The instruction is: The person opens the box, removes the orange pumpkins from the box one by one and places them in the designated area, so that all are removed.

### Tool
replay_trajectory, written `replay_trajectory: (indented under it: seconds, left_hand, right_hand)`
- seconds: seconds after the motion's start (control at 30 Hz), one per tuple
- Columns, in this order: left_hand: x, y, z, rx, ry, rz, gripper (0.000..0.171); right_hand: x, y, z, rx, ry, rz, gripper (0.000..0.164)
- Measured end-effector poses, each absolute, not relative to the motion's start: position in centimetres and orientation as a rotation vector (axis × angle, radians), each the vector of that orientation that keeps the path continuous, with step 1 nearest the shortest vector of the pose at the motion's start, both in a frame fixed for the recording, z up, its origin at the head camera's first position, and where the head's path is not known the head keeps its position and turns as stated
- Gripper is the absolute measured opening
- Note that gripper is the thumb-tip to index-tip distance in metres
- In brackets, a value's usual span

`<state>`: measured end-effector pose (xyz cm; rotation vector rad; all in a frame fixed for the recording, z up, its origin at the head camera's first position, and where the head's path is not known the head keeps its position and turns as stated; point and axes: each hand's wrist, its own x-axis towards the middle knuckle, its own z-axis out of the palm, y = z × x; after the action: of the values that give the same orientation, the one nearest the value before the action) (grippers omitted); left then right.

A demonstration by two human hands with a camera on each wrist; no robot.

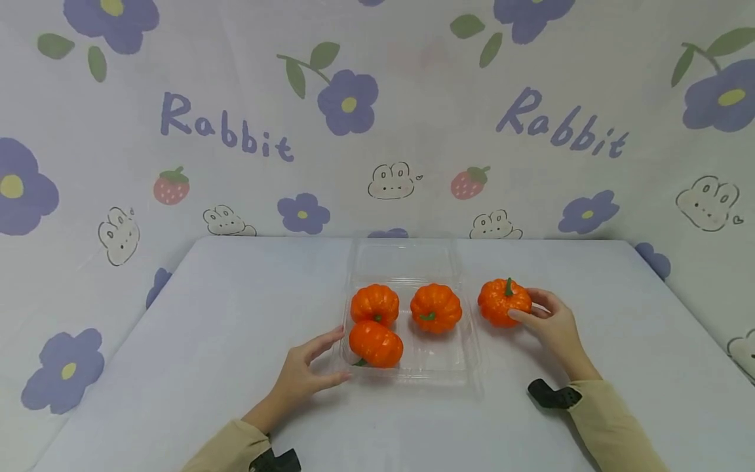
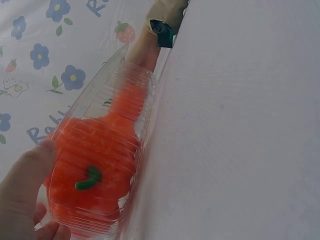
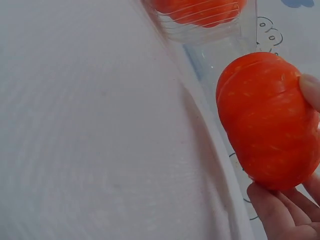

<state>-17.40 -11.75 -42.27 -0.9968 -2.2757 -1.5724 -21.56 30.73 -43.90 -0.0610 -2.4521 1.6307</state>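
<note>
A flowered cloth (image 1: 425,144) hangs behind the table's (image 1: 413,426) far edge, which the clear container's (image 1: 436,359) opened lid nears. The left hand (image 1: 301,375) spreads around the container's near left corner, thumb and fingers extended against it. The right hand's (image 1: 551,328) grip pinches an orange pumpkin (image 1: 500,304) just right of the container; three other pumpkins (image 1: 435,303) lie inside. White surface stretches from both hands toward the table's side edges.
</note>
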Motion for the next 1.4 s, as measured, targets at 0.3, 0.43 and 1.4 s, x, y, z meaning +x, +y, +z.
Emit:
replay_trajectory:
  seconds: [0.3, 0.43, 1.4]
  left_hand:
    - [-17.3, -11.6, -42.6, -1.028, -2.253, -1.577, 0.055]
    - [-17.2, -11.8, -42.6, -1.019, -2.255, -1.553, 0.056]
    - [-17.5, -11.9, -42.5, -1.031, -2.248, -1.548, 0.056]
  right_hand:
    - [-21.2, 31.0, -43.7, -0.127, -2.487, 1.627, 0.072]
    - [-21.2, 30.7, -44.0, -0.118, -2.471, 1.662, 0.071]
    - [-21.5, 29.8, -42.3, -0.293, -2.659, 1.652, 0.092]
